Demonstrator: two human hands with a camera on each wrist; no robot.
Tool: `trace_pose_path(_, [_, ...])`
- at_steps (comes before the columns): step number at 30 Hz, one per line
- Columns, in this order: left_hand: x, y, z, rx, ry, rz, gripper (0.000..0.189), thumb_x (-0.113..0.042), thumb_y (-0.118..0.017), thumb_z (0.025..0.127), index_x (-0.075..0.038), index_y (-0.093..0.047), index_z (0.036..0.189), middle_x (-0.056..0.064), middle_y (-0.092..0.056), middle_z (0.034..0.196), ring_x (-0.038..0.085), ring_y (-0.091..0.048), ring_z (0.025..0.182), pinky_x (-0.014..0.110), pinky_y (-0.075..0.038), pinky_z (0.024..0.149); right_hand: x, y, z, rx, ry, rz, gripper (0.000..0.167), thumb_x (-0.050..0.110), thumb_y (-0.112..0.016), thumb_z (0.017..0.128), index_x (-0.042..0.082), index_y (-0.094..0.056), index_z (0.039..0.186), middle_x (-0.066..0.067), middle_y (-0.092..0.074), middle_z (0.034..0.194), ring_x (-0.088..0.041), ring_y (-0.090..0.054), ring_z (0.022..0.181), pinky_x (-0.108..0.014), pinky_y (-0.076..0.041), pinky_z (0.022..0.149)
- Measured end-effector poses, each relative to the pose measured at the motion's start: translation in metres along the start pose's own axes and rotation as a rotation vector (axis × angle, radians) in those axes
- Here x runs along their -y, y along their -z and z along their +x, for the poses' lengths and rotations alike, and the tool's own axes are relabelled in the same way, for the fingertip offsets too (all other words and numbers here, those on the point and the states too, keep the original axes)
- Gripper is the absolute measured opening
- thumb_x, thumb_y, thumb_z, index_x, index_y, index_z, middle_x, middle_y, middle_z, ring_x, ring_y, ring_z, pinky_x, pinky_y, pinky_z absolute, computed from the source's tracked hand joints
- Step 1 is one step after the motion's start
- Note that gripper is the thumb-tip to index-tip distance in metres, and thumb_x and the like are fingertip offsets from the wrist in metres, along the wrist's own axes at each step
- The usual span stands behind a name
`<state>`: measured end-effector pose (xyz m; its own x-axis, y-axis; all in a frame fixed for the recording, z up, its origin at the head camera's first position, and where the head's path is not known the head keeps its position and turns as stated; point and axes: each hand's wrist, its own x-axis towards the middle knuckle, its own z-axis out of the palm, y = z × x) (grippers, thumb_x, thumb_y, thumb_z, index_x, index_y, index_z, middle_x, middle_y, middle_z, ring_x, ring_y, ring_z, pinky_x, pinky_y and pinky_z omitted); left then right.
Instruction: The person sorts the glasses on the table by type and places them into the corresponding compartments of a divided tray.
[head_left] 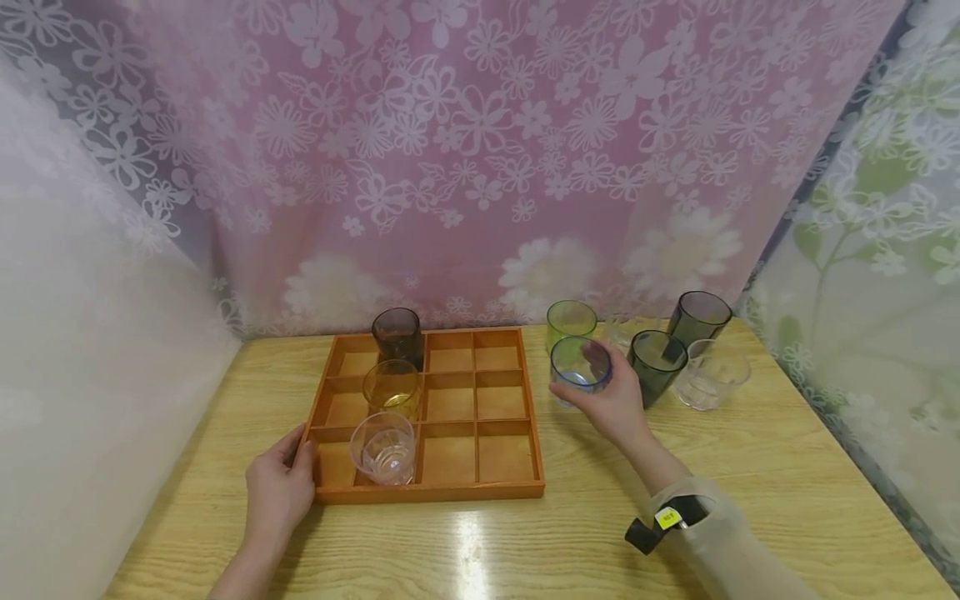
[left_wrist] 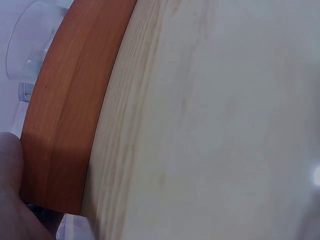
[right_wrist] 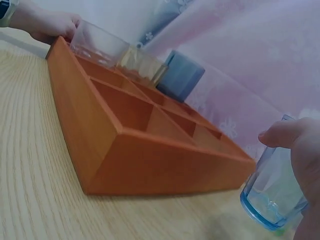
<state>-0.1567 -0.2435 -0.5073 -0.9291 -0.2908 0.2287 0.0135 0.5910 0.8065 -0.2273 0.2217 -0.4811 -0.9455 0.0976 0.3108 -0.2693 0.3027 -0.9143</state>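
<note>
My right hand (head_left: 618, 396) grips a blue-tinted clear glass (head_left: 581, 367), thumb on its near side, to the right of a wooden compartment tray (head_left: 536, 450). In the right wrist view the glass (right_wrist: 272, 195) appears tilted beside the tray. At the tray's front left corner, my left hand (head_left: 281, 483) holds the side wall between thumb and fingers. Three glasses stand in one column of the tray: a dark grey one (head_left: 397, 337) at the back, an amber one (head_left: 392, 390) in the middle and a clear one (head_left: 384, 450) in front.
Right of the tray stand a green glass (head_left: 570, 321), two dark glasses, one near my right hand (head_left: 656, 367) and one farther back (head_left: 701, 321), and a clear glass (head_left: 712, 375). Another clear glass (head_left: 630, 329) is partly hidden. A pink floral curtain (head_left: 480, 167) hangs behind the table.
</note>
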Motion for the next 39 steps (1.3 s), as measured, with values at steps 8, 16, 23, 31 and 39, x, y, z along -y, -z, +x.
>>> trace_pose_path(8, [0.002,0.002,-0.001,0.004,0.014,0.003,0.037,-0.005,-0.058,0.107,0.009,-0.063,0.14,0.027,-0.069,0.128,0.036,-0.066,0.119,-0.002,-0.038,0.078,0.026,-0.01,0.0,0.068,0.024,0.034,0.085,0.004,-0.095,0.078,-0.005,-0.047,0.149,-0.022,-0.056,0.145,-0.04,-0.051,0.139,-0.051,-0.038,0.119])
trace_pose_path(16, [0.002,0.003,-0.002,0.02,0.027,-0.003,0.038,-0.007,-0.057,0.108,0.009,-0.061,0.142,0.028,-0.068,0.13,0.036,-0.064,0.122,-0.002,-0.038,0.078,0.047,-0.023,0.001,0.125,0.021,0.068,0.09,0.007,-0.096,0.078,0.0,-0.046,0.152,-0.016,-0.056,0.148,-0.034,-0.05,0.139,-0.049,-0.038,0.12])
trace_pose_path(23, [0.002,0.003,-0.003,0.018,0.022,-0.001,0.038,-0.005,-0.057,0.107,0.01,-0.061,0.142,0.028,-0.068,0.13,0.037,-0.065,0.122,-0.002,-0.038,0.079,0.057,-0.04,0.004,0.194,0.066,0.117,0.089,0.008,-0.096,0.079,0.002,-0.046,0.152,-0.017,-0.055,0.148,-0.032,-0.05,0.139,-0.054,-0.038,0.118])
trace_pose_path(31, [0.001,0.003,-0.001,0.008,0.006,0.001,0.037,-0.004,-0.058,0.107,0.009,-0.063,0.141,0.027,-0.068,0.129,0.036,-0.065,0.121,0.002,-0.041,0.083,0.068,-0.064,0.007,0.225,0.115,0.051,0.09,0.015,-0.1,0.074,0.009,-0.051,0.149,-0.013,-0.059,0.141,-0.036,-0.056,0.13,-0.057,-0.049,0.107])
trace_pose_path(39, [-0.002,0.003,0.0,0.015,0.014,0.008,0.037,-0.005,-0.058,0.107,0.008,-0.063,0.141,0.026,-0.068,0.131,0.035,-0.063,0.124,0.041,-0.05,0.096,0.072,-0.092,0.008,0.281,0.122,0.045,0.088,0.021,-0.099,0.076,0.015,-0.051,0.149,-0.012,-0.058,0.142,-0.033,-0.058,0.129,-0.053,-0.054,0.101])
